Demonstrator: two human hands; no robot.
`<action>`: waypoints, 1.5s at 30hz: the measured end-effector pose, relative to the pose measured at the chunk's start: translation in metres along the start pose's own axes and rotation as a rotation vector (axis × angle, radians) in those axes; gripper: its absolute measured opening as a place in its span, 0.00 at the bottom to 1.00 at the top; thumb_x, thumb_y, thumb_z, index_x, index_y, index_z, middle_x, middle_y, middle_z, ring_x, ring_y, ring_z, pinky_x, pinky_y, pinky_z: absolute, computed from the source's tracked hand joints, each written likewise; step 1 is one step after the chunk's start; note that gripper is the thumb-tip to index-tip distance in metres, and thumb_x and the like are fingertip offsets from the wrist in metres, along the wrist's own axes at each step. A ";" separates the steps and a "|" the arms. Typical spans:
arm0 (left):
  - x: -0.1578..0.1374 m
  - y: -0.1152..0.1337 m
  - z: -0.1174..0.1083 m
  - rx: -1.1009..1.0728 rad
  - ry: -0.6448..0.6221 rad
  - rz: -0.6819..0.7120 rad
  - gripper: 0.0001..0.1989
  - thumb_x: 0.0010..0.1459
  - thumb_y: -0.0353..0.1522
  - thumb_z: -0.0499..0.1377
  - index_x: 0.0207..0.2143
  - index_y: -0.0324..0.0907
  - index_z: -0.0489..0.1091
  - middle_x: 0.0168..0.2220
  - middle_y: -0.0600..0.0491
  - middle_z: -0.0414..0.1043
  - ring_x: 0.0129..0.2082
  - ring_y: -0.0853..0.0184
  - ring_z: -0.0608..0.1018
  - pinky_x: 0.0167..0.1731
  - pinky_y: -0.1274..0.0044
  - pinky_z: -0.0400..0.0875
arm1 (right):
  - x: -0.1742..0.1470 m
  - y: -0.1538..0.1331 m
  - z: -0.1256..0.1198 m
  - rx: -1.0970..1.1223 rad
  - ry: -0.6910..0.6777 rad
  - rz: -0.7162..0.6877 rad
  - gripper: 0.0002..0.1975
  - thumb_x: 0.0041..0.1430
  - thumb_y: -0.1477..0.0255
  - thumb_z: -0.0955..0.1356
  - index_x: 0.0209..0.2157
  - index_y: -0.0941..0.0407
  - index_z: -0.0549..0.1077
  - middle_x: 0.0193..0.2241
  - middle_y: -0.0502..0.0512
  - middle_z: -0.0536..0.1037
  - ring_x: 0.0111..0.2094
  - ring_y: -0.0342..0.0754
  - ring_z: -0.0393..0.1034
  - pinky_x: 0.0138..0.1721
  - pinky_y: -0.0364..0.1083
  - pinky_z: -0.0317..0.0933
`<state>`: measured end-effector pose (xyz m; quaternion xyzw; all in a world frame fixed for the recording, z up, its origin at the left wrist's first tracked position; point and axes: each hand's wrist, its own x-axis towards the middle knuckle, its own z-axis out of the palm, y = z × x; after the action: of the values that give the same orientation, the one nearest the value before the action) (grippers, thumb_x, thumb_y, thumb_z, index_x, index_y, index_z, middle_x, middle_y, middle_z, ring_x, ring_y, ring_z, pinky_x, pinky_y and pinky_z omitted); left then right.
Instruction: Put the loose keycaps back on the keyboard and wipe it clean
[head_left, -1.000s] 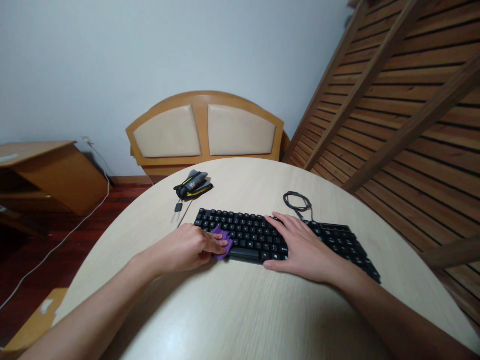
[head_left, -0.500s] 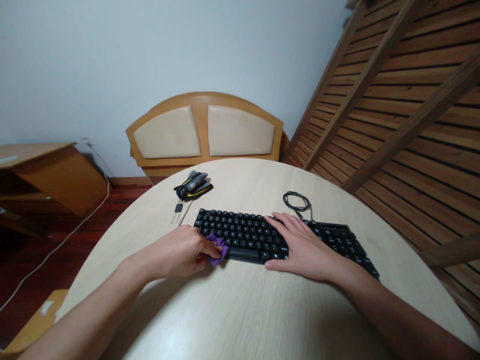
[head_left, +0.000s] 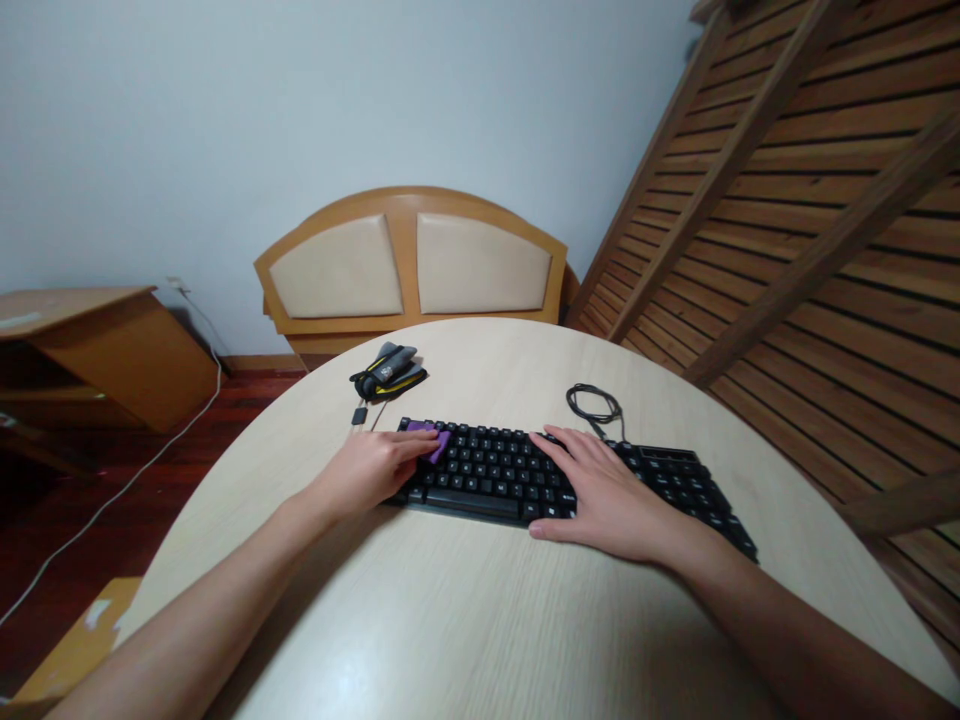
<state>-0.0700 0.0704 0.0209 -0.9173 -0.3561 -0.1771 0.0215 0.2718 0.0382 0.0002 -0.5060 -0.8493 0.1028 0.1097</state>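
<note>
A black keyboard (head_left: 495,472) lies on the round pale wooden table (head_left: 450,610). Under the fingers of my left hand (head_left: 379,465), a purple cloth (head_left: 436,446) is pressed onto the upper left keys. My left thumb is partly hidden behind the hand. My right hand (head_left: 600,495) rests with spread fingers across the keyboard, right of its middle, and the thumb reaches its near edge. Keys show on both sides of the right hand.
Behind the keyboard lies a coiled black cable (head_left: 595,403). At the back left are a grey, black and yellow folded pouch (head_left: 390,372) and a small dark clip-like piece (head_left: 360,414). A padded headboard (head_left: 484,262) stands beyond the table, a slatted wooden panel (head_left: 825,220) at right.
My left hand has moved the purple cloth from the keyboard's lower left edge up to its upper left keys, and its fingers are straighter. The right hand has stayed in place.
</note>
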 end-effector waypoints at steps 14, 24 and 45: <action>0.001 0.021 -0.015 0.090 -0.292 0.014 0.21 0.55 0.22 0.53 0.48 0.42 0.77 0.45 0.47 0.81 0.38 0.60 0.84 0.39 0.70 0.78 | 0.000 -0.001 -0.003 0.007 -0.032 0.026 0.55 0.47 0.39 0.69 0.70 0.53 0.54 0.69 0.64 0.55 0.68 0.67 0.47 0.67 0.65 0.44; -0.002 0.024 -0.022 0.010 -0.186 0.069 0.18 0.55 0.26 0.54 0.43 0.44 0.79 0.35 0.51 0.82 0.27 0.64 0.82 0.30 0.73 0.77 | -0.001 0.002 0.001 0.015 -0.006 -0.005 0.54 0.47 0.39 0.69 0.70 0.51 0.54 0.69 0.63 0.54 0.68 0.68 0.46 0.66 0.67 0.44; 0.014 0.039 0.033 -0.189 0.097 -0.017 0.19 0.67 0.24 0.49 0.56 0.40 0.71 0.54 0.45 0.75 0.54 0.58 0.78 0.53 0.61 0.76 | 0.002 -0.021 0.005 -0.006 0.094 -0.032 0.50 0.45 0.43 0.72 0.65 0.53 0.62 0.65 0.67 0.62 0.64 0.68 0.55 0.63 0.67 0.49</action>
<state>-0.0243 0.0565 -0.0020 -0.9025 -0.3442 -0.2541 -0.0492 0.2520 0.0300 0.0013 -0.4968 -0.8516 0.0747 0.1497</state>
